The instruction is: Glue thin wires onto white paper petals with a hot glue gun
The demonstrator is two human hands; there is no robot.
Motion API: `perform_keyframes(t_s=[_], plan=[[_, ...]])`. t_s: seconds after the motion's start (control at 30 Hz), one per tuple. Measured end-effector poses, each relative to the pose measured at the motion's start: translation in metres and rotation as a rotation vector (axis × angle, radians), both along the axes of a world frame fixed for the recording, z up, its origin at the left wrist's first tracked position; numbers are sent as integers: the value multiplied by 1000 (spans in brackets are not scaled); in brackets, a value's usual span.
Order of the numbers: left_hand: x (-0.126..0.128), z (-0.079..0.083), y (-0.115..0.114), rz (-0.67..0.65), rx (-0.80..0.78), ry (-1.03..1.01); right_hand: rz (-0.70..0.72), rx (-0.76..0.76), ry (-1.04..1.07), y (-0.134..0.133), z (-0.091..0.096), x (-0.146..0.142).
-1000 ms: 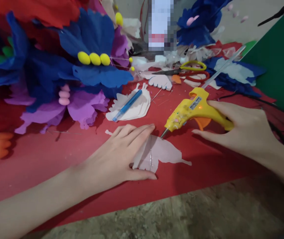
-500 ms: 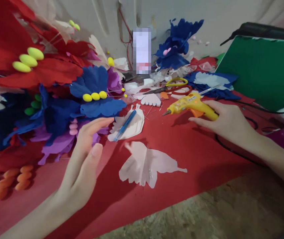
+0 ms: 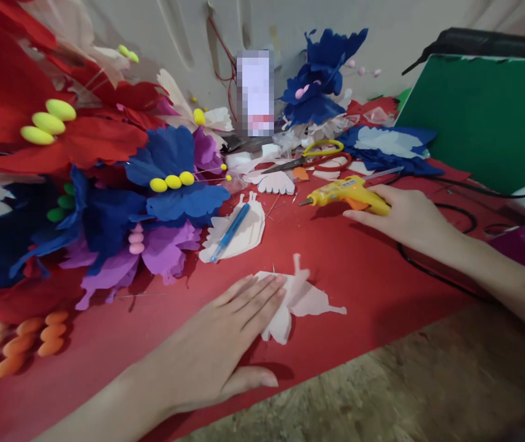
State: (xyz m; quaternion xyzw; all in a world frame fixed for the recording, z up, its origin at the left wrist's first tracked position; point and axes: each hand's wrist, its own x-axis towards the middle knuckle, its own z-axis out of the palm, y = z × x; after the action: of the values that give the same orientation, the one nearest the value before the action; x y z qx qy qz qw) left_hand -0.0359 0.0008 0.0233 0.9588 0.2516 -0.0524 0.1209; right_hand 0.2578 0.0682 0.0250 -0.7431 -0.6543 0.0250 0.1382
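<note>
My left hand point(image 3: 237, 325) lies flat, fingers stretched out, over the left side of a pale paper butterfly cut-out point(image 3: 311, 301). One wing of the cut-out is folded up, with its thin tail upright; the other wing lies flat on the red surface, and my fingers hide part of the paper. My right hand point(image 3: 403, 215) is closed round the handle of a yellow hot glue gun point(image 3: 343, 191), whose metal nozzle points left. Behind the cut-out, a blue pen point(image 3: 229, 234) rests on a stack of white paper wing shapes point(image 3: 251, 230).
Yellow-and-red-handled scissors point(image 3: 322, 153) lie among paper scraps at the back. Blue, red and purple fabric-like butterflies point(image 3: 101, 138) crowd the left. Orange beads point(image 3: 21, 344) sit front left. A green board point(image 3: 483, 123) stands at right, and the gun's black cord point(image 3: 432, 279) curves past my right wrist.
My left hand has come down and right, from hovering beside the cut-out to flat on it. The left wing is now folded up. The glue gun has shifted slightly left and lower.
</note>
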Motion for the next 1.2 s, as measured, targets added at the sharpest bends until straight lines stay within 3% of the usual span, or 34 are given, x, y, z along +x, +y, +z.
perform_keyframes(t_s=[0.47, 0.67, 0.73, 0.9, 1.07, 1.2], plan=[[5, 2, 4, -71, 11, 3, -35, -27, -102, 2, -2, 0], [0, 0, 4, -93, 20, -37, 54, 57, -152, 4, -9, 1], [-3, -3, 1, -49, 34, -107, 47, 68, -173, 6, -13, 2], [12, -5, -10, 269, 203, -197, 44, 100, -185, 8, -19, 4], [52, -3, -17, 342, 258, -46, 32, 131, -203, 9, -21, 5], [63, -10, -14, 412, 240, 20, -3, 91, -196, 9, -20, 4]])
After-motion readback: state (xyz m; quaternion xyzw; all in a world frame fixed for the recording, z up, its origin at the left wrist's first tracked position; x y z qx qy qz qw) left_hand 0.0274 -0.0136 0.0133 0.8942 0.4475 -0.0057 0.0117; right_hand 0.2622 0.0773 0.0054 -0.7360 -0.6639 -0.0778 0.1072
